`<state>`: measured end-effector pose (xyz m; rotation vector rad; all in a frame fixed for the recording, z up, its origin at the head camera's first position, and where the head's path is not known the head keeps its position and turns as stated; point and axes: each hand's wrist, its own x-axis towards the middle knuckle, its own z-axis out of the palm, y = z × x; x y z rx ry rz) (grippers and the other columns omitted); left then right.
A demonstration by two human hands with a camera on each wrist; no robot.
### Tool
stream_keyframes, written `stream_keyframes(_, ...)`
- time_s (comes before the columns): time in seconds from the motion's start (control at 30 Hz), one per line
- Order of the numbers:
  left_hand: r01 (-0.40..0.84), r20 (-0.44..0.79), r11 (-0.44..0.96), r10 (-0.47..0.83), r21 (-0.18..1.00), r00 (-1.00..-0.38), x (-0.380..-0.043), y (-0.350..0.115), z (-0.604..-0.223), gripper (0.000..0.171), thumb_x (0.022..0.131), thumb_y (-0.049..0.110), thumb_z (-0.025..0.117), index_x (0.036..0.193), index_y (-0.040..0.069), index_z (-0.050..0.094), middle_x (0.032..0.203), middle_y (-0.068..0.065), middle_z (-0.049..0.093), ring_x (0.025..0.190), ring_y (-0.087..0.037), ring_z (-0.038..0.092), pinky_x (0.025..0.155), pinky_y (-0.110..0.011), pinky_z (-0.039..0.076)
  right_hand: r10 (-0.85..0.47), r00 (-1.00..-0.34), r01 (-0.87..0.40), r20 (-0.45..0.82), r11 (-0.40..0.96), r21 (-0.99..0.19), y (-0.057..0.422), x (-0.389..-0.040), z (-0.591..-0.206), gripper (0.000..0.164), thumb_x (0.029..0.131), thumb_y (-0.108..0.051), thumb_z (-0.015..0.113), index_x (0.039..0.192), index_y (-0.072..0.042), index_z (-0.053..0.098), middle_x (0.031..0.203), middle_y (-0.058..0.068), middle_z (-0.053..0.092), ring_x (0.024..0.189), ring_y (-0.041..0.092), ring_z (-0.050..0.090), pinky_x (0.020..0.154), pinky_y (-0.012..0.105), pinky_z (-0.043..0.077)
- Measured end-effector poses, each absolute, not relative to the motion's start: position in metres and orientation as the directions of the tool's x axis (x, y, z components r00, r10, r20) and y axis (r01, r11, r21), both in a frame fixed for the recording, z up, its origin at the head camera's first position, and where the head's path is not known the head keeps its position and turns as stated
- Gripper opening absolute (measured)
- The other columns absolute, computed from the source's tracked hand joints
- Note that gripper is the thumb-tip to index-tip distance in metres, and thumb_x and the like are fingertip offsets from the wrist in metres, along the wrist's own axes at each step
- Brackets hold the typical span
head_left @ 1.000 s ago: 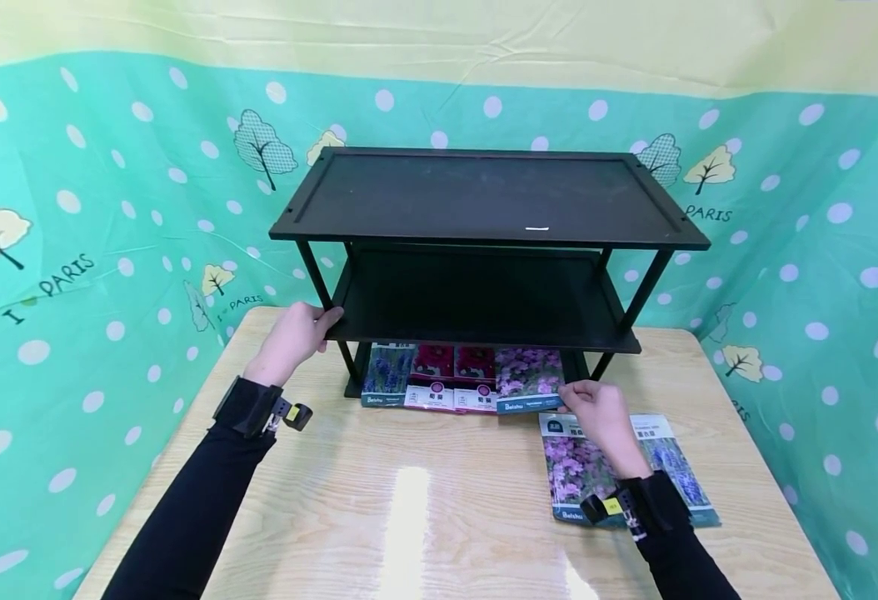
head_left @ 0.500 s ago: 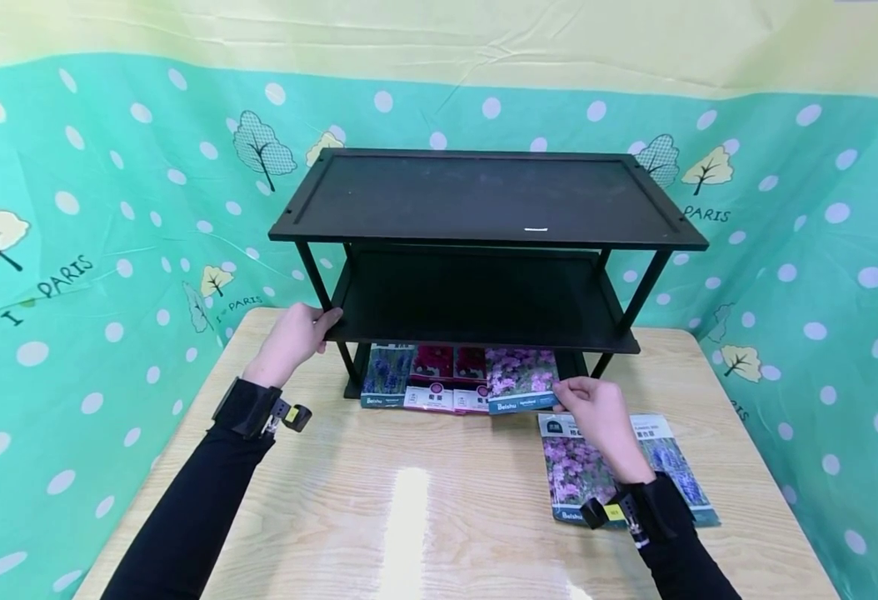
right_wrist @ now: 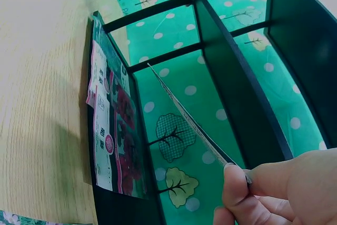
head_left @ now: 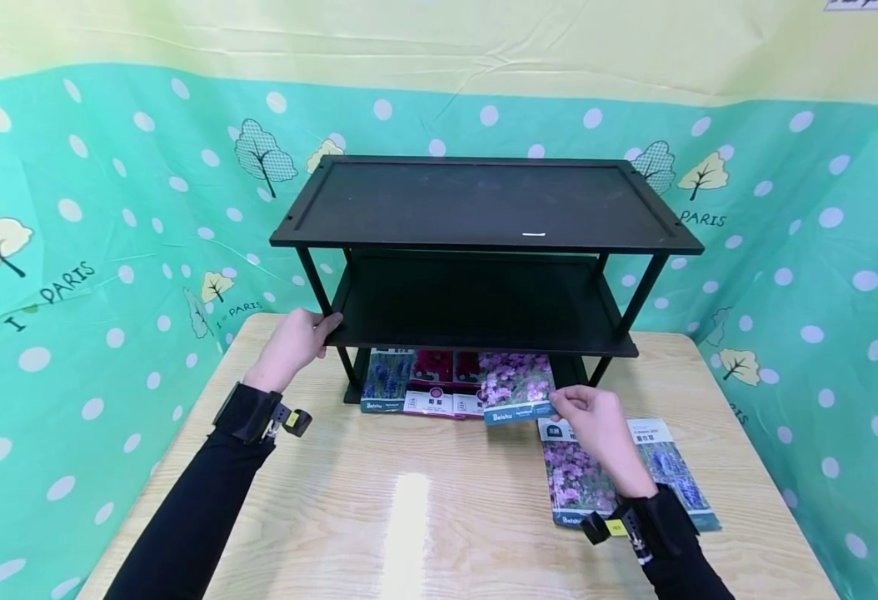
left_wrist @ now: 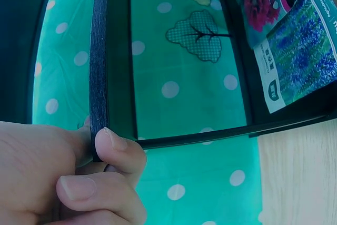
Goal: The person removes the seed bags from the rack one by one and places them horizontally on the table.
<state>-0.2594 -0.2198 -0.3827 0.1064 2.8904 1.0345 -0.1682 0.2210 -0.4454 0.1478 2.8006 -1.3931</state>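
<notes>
My left hand (head_left: 296,346) grips the left front corner of the middle board of a black three-tier shelf (head_left: 484,300); in the left wrist view its fingers (left_wrist: 124,156) curl round the board's edge. My right hand (head_left: 600,429) pinches the lower right corner of a seed packet with pink-purple flowers (head_left: 517,387). In the right wrist view this packet (right_wrist: 187,117) appears edge-on, tilted and raised above the bottom board. Beneath and left of it, red-flower packets (head_left: 431,396) and a blue-flower packet (head_left: 386,383) lie on the bottom board. The held packet partly covers one red packet.
On the wooden table (head_left: 319,517), right of the shelf, lie another purple-flower packet (head_left: 577,483) and a blue-flower packet (head_left: 679,475), partly under my right forearm. The middle board overhangs the bottom tier. A dotted green cloth (head_left: 109,250) surrounds the table.
My right hand has moved the purple-flower packet a little to the left, over more of the red packet. My left hand keeps its grip on the shelf. The head view has tilted slightly.
</notes>
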Motion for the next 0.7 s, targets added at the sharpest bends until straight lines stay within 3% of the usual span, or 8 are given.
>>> stream_keyframes(0.33,0.029,-0.05,0.776,0.077,0.63,-0.996,-0.255,-0.223,-0.384,0.051,0.112,0.038,0.044,0.07,0.012,0.054,0.061,-0.004,0.057,0.047,-0.017,0.032,0.05,-0.03,0.028,0.085,-0.991,0.134,-0.104,0.588,-0.797,0.219,-0.159,-0.45,0.032,0.106,-0.025,0.06,0.122,0.001,0.07,0.096,0.012,0.078,0.077,0.018,0.066,0.059,0.028,0.04)
stream_keyframes(0.53,0.031,-0.044,0.768,0.076,0.639,-0.996,-0.256,-0.224,-0.384,0.052,0.112,0.037,0.044,0.069,0.01,0.055,0.061,-0.004,0.057,0.048,-0.017,0.031,0.051,-0.031,0.027,0.09,-0.986,0.166,-0.139,0.571,-0.804,0.221,-0.154,-0.453,0.035,0.106,-0.027,0.059,0.125,0.001,0.068,0.103,0.014,0.078,0.098,0.031,0.072,0.064,0.028,0.043)
stream_keyframes(0.7,0.026,-0.046,0.765,0.073,0.644,-0.996,-0.257,-0.221,-0.384,0.051,0.112,0.039,0.044,0.072,0.01,0.058,0.06,-0.002,0.056,0.048,-0.017,0.03,0.051,-0.031,0.027,0.107,-0.981,0.193,-0.161,0.552,-0.811,0.225,-0.149,-0.456,0.035,0.106,-0.027,0.059,0.125,0.002,0.067,0.107,0.016,0.077,0.098,0.031,0.073,0.057,0.028,0.041)
